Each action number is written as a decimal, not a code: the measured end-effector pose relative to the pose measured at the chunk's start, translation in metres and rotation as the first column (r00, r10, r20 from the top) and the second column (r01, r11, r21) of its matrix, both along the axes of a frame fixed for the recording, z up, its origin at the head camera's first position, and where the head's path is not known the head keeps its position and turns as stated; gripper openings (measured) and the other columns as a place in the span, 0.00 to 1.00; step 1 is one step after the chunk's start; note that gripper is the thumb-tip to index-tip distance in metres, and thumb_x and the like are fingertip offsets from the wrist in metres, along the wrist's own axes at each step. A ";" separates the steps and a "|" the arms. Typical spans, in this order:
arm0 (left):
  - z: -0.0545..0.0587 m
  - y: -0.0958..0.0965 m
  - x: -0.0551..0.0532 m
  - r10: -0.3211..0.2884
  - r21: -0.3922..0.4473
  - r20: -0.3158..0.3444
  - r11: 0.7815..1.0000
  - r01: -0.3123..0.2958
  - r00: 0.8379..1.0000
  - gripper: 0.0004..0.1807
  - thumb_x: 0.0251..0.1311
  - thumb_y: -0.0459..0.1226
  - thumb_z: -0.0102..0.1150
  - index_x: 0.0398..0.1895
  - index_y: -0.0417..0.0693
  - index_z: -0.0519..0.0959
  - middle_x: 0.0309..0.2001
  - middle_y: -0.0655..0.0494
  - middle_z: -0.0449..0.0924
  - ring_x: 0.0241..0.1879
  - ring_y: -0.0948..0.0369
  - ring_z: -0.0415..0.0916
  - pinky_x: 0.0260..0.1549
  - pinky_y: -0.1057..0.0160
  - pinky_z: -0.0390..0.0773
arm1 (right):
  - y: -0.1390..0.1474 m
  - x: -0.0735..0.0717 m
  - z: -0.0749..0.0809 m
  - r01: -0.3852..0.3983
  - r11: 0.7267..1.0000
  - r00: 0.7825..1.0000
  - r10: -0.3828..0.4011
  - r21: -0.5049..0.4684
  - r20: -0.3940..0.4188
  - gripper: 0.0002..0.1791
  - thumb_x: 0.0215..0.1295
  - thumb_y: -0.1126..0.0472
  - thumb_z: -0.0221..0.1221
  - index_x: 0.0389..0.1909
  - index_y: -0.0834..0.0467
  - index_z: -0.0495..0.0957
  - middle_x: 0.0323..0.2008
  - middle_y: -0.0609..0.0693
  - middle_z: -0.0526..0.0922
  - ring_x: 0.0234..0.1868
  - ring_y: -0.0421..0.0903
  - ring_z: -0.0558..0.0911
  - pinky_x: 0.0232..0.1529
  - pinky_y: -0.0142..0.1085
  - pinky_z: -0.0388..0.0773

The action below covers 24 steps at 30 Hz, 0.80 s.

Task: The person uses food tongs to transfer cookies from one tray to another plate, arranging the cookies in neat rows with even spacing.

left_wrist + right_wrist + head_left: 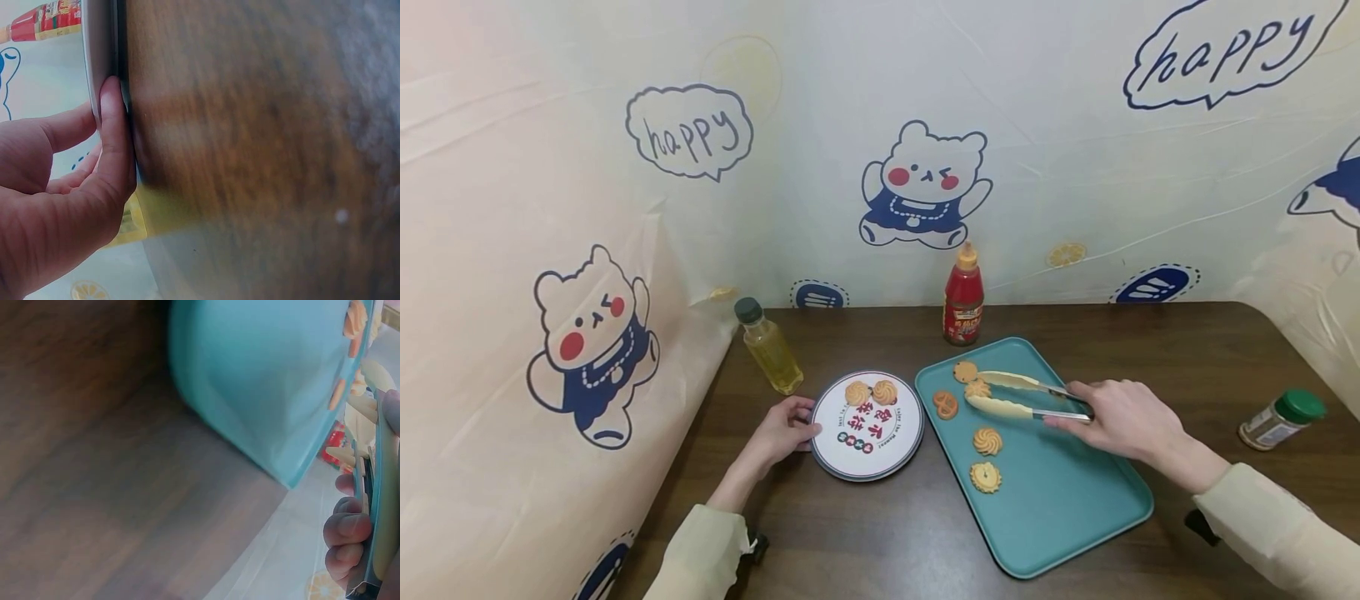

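My left hand [784, 433] pinches the rim of a round white plate [887, 460] with printed lettering; in the left wrist view its thumb and fingers sit on either side of the edge. Two swirl cookies [884, 392] lie on the plate's far part. To the right, my right hand [1123, 417] holds food tongs [1037, 414] with cream tips over a teal tray [1060, 500]. The tips stand on either side of a swirl cookie [977, 389], near a round cookie [965, 372]. Also on the tray are a pretzel-shaped cookie [946, 404], another swirl cookie [987, 442] and a scallop-edged cookie [986, 477].
Behind the plate stands an oil bottle [775, 354] with a dark cap. A red sauce bottle [963, 302] is just beyond the tray's far edge. At the right lies a green-lidded shaker [1279, 421], beyond my right forearm. A printed cloth hangs behind the brown table [850, 533].
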<state>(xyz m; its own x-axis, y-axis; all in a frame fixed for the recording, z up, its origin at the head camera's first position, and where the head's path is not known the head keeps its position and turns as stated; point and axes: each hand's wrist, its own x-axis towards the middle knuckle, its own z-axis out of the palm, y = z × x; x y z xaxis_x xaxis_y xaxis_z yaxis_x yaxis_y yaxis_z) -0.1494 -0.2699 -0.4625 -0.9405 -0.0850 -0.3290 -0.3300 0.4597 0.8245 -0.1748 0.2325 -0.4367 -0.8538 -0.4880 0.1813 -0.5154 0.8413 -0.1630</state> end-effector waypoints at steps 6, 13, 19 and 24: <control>0.000 0.001 0.000 -0.003 0.006 0.000 1.000 0.003 1.000 0.24 0.63 0.28 0.63 0.62 0.35 0.70 0.49 0.40 0.73 0.40 0.53 0.76 0.37 0.58 0.86 | -0.016 -0.007 0.007 -0.022 1.000 0.999 0.022 -0.009 -0.030 0.34 0.59 0.28 0.60 0.42 0.57 0.84 0.13 0.38 0.64 0.13 0.35 0.64 0.12 0.32 0.58; -0.002 -0.002 0.001 0.010 0.007 0.006 1.000 -0.010 1.000 0.24 0.63 0.28 0.64 0.62 0.36 0.70 0.49 0.41 0.73 0.40 0.53 0.76 0.37 0.58 0.86 | -0.050 -0.016 0.012 -0.104 0.994 0.994 0.103 -0.025 -0.036 0.33 0.60 0.29 0.60 0.39 0.57 0.83 0.12 0.39 0.62 0.12 0.35 0.62 0.12 0.31 0.56; -0.003 -0.002 0.000 0.008 0.010 0.003 1.000 -0.008 1.000 0.24 0.63 0.28 0.64 0.62 0.36 0.70 0.49 0.41 0.73 0.40 0.53 0.76 0.36 0.58 0.86 | -0.084 -0.017 0.012 -0.166 0.986 0.985 0.163 -0.036 -0.057 0.33 0.60 0.28 0.59 0.38 0.56 0.83 0.11 0.38 0.60 0.12 0.35 0.60 0.12 0.31 0.55; -0.003 -0.002 -0.001 0.001 0.017 -0.002 1.000 -0.001 1.000 0.24 0.63 0.28 0.64 0.61 0.36 0.70 0.49 0.41 0.73 0.40 0.53 0.76 0.36 0.58 0.86 | -0.112 -0.017 0.017 -0.195 0.980 0.980 0.193 -0.040 -0.041 0.34 0.59 0.28 0.59 0.42 0.55 0.84 0.11 0.39 0.61 0.11 0.36 0.61 0.11 0.31 0.56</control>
